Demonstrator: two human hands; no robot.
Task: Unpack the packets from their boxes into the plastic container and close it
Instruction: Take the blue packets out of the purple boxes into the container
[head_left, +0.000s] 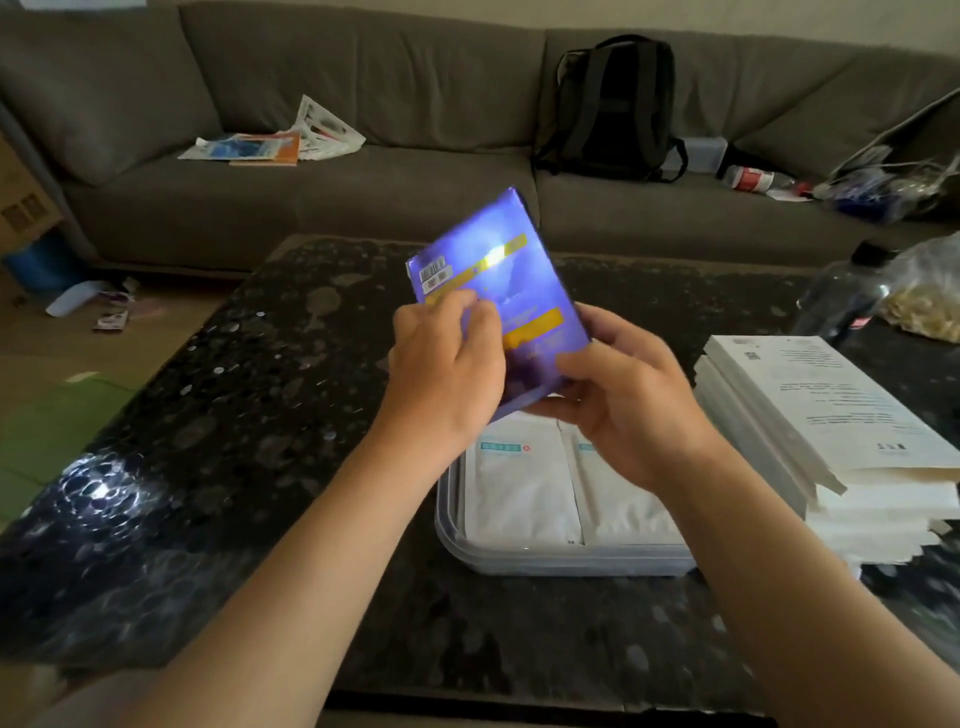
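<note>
A shiny purple box (498, 270) with yellow bands is held tilted above the table. My left hand (447, 374) grips its lower left edge, fingers curled over the front. My right hand (618, 405) holds its lower right corner from beneath, thumb on the front. Below my hands lies a shallow clear plastic container (452, 530) with two white packets (519, 488) side by side inside. No lid is on the container.
A stack of white boxes (831, 441) stands right of the container on the dark speckled table (249, 415). A dark bottle (841, 301) and a bag (930, 296) sit at far right. Behind is a grey sofa (363, 197) with papers and a backpack (618, 109).
</note>
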